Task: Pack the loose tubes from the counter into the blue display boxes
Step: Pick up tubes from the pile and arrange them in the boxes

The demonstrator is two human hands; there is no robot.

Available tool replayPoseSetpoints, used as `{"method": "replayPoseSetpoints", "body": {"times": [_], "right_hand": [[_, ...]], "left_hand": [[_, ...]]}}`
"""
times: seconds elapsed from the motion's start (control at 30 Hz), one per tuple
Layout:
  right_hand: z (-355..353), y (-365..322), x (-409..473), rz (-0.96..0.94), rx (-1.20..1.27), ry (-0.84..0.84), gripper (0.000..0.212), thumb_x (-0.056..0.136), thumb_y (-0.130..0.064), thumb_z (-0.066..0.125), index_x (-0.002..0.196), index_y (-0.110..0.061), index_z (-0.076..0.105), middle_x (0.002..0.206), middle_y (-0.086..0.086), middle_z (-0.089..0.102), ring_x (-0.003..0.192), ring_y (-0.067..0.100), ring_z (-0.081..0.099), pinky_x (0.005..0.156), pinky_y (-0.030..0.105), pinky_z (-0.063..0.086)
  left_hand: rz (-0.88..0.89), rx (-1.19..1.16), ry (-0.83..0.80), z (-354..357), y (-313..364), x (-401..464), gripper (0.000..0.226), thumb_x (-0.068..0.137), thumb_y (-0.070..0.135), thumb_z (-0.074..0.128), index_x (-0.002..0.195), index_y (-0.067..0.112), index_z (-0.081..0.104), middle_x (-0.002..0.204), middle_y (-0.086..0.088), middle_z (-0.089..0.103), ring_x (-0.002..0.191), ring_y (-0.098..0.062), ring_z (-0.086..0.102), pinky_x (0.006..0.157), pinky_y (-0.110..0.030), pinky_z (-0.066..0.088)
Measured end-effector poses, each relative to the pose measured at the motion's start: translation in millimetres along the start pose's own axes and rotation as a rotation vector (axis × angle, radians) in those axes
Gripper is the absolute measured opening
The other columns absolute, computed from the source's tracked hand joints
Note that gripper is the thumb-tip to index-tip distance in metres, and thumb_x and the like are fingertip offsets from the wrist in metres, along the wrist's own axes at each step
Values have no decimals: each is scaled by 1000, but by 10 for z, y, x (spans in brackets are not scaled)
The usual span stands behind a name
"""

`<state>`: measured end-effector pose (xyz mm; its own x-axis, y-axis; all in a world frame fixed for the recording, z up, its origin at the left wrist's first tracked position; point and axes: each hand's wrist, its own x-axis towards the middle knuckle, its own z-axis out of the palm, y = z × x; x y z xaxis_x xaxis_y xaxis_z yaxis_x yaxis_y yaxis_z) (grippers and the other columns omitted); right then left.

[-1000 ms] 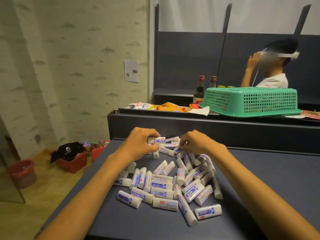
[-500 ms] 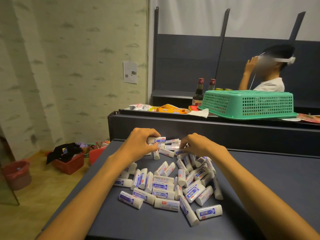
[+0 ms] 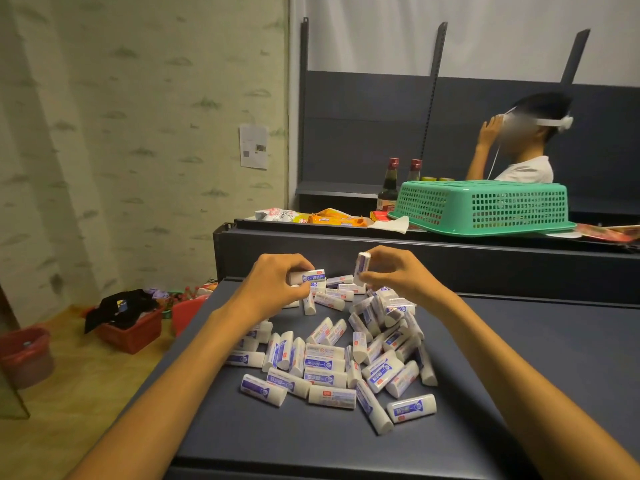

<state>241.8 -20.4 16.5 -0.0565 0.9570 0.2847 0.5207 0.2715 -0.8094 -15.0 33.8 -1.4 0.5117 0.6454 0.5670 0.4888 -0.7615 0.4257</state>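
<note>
From the head camera, a heap of loose white-and-blue tubes (image 3: 332, 358) lies on the dark counter (image 3: 536, 358), most on their sides and overlapping. No blue display box can be seen anywhere in this view, so where the tubes are bound cannot be told.

The left hand (image 3: 273, 289) sits at the far edge of the heap, its fingers curled round one tube (image 3: 310, 276) held roughly level — probably so the label faces up for sorting. The right hand (image 3: 398, 275) pinches a second tube (image 3: 362, 268) between thumb and fingertips, tilted nearly upright just above the pile, an attitude that would suit dropping it end-first into a box slot. Both hands are close together, seemingly gathering a handful before carrying it off.

Beyond the counter, a raised shelf bears an upturned green basket (image 3: 485, 209), snack packets (image 3: 329, 218) and two dark bottles (image 3: 389, 188). Another person (image 3: 519, 147) sits behind it, hand raised to a headset.
</note>
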Motion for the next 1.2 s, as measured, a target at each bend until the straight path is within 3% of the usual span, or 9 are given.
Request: {"method": "replayPoseSetpoints", "body": {"times": [0.17, 0.27, 0.33, 0.4, 0.5, 0.67, 0.83, 1.0, 1.2], "right_hand": [[43, -28, -102, 28, -9, 60, 27, 73, -4, 80, 93, -15, 66, 91, 4, 74, 87, 21, 72, 86, 40, 58], [76, -26, -188, 2, -88, 121, 28, 72, -7, 83, 90, -20, 66, 88, 0, 71, 73, 24, 64, 73, 38, 55], [98, -26, -271, -14, -166, 142, 27, 74, -10, 82, 93, -22, 67, 90, -6, 70, 67, 11, 59, 67, 27, 51], [109, -31, -375, -44, -206, 135, 24, 78, -11, 79, 97, -22, 69, 93, -7, 69, 74, 3, 64, 71, 19, 53], [62, -22, -551, -113, -289, 133, 22, 80, -15, 78, 99, -22, 70, 96, -7, 71, 85, 5, 68, 77, 22, 56], [-154, 5, -906, -132, -485, 190, 23, 81, -21, 77, 102, -27, 69, 94, -5, 65, 84, 4, 63, 75, 17, 50], [-536, 105, -1434, -94, -539, 264, 26, 79, -14, 76, 103, -22, 70, 89, -4, 64, 78, 2, 59, 71, 6, 42], [-1132, 255, -2289, -60, -533, 331, 27, 78, -9, 76, 102, -19, 69, 93, -2, 69, 84, 9, 64, 77, 20, 52], [-2012, 378, -3452, 30, -562, 425, 27, 77, -6, 76, 100, -19, 69, 93, 0, 70, 82, 14, 65, 77, 22, 51]], "left_hand": [[16, -20, -3, -14, 18, -57, 26, 81, 18, 75, 106, 19, 70, 97, 5, 70, 82, -7, 65, 71, -14, 51], [26, -39, -2, -3, 15, -99, 26, 80, 17, 75, 106, 19, 70, 96, 5, 70, 82, -7, 64, 72, -15, 52], [28, -44, -8, 21, 12, -123, 26, 80, 17, 75, 105, 20, 70, 96, 6, 71, 82, -5, 64, 73, -16, 53], [25, -40, -10, 56, 28, -137, 26, 80, 17, 75, 105, 22, 70, 95, 7, 71, 82, -4, 64, 73, -17, 54], [23, -43, -18, 110, 123, -137, 26, 80, 19, 74, 106, 23, 70, 97, 7, 71, 82, -5, 65, 73, -21, 56], [15, -37, -18, 278, 444, -100, 25, 76, 27, 73, 101, 27, 73, 95, 11, 73, 80, -6, 65, 74, -33, 57], [46, -46, -67, 616, 984, -33, 32, 68, 40, 66, 99, 31, 73, 92, 12, 73, 78, -8, 65, 73, -35, 56], [111, -60, -92, 1094, 1820, -53, 36, 65, 40, 60, 96, 29, 74, 90, 9, 74, 75, -11, 64, 72, -34, 55], [170, -80, -174, 1761, 3065, -204, 36, 64, 40, 58, 95, 30, 73, 86, 9, 73, 79, -18, 66, 73, -34, 54]]}}
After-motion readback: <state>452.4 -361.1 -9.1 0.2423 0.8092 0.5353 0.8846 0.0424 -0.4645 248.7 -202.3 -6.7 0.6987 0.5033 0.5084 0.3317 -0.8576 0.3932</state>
